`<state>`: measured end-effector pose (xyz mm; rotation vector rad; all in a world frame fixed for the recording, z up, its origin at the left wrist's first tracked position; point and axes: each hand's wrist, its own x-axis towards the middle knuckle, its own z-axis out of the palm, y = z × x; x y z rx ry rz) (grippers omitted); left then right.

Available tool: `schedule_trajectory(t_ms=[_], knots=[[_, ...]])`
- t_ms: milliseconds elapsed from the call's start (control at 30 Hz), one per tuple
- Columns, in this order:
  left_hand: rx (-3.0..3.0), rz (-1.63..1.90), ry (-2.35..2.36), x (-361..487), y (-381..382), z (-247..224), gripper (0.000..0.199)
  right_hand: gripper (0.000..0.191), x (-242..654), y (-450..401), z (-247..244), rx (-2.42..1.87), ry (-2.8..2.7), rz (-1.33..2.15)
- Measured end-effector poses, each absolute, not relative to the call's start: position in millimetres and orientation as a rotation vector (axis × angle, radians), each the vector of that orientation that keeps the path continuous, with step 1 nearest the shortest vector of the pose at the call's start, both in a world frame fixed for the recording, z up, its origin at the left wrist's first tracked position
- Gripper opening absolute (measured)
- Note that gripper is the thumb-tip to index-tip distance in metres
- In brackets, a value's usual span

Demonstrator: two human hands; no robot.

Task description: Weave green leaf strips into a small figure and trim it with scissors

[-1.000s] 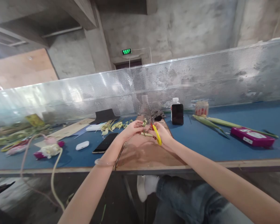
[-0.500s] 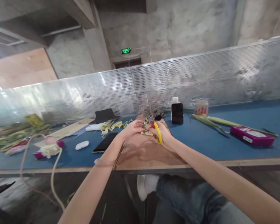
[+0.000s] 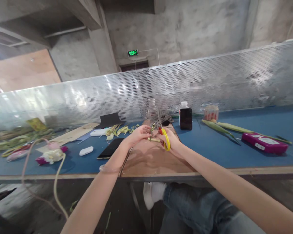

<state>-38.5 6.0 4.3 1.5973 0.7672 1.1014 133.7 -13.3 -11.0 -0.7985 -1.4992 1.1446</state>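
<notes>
My right hand (image 3: 174, 139) is closed around scissors with a yellow and red handle (image 3: 167, 143); the grey blades point up and away from me. Facing it, my left hand (image 3: 139, 135) has its fingers bent together at a small greenish woven-looking piece (image 3: 151, 129), whose shape is too small to make out. A short pale stalk (image 3: 153, 140) shows just below, between the two hands. Both hands are over a brown board (image 3: 151, 161). Behind them lies a tangle of grey string (image 3: 164, 119) with a small black object.
Left on the blue table are a dark tablet or phone (image 3: 110, 149), a white case (image 3: 86, 150), pale husk pieces (image 3: 122, 130) and a corded power strip (image 3: 51, 156). To the right are an upright phone (image 3: 186, 119), a bottle (image 3: 184, 104), long green leaves (image 3: 221, 130) and a magenta box (image 3: 265, 143).
The hands hold nearly the same place and pose, with the scissors still in my right hand. The whole view has shifted very slightly.
</notes>
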Motion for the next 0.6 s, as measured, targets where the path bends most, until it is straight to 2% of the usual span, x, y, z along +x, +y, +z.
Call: schedule_trajectory(t_ms=[267,600], knots=[[1.508,1.130,0.736,-39.8,8.7,3.5,0.038,0.024,134.2,-12.5,-11.4,-0.818,-1.530,1.148],[1.355,1.297,0.600,-45.8,11.2,8.5,0.030,0.023,138.0,-9.0,-17.2,-0.897,-1.549,1.098]])
